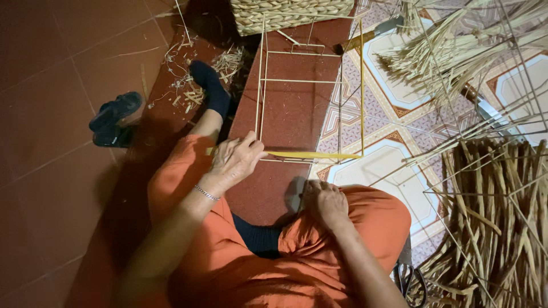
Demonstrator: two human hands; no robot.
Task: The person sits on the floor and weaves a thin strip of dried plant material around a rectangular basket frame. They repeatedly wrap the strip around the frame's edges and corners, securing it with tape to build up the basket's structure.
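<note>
Far left we've got plain dark red floor tiles (51,51), and a pair of dark sandals (114,120) sitting there on their own, well apart from the work. Next over is our outstretched leg in orange trousers with a dark sock (211,85) on the foot, and bits of straw scraps (188,91) are littered all around that foot.

Our left hand (234,162), with a thin bracelet (205,193) at the wrist, has its fingers curled together and pinching the near bottom corner of the wire frame (311,85), right where a flat yellow strip (314,154) starts. That strip runs along the frame's near bottom bar, then turns up the right-hand post. The frame itself is a bare box of thin rods standing on the floor in front of us, straddling the line between the red tiles and the patterned tiles (394,120). Just behind it, at the top edge, there's a finished woven basket (291,14).

Our right hand (325,202) rests on our right knee, fingers tucked in, loosely closed; we can't tell if there's anything in it.

On the right it gets crowded. A knife (371,34) lies on the patterned floor beside a fanned bundle of pale reeds (456,51). More empty wire frames (502,114) are stacked over a big pile of dried stalks (496,217), boxing in that whole side. Scissors (408,279) peek out by our right knee at the bottom.
</note>
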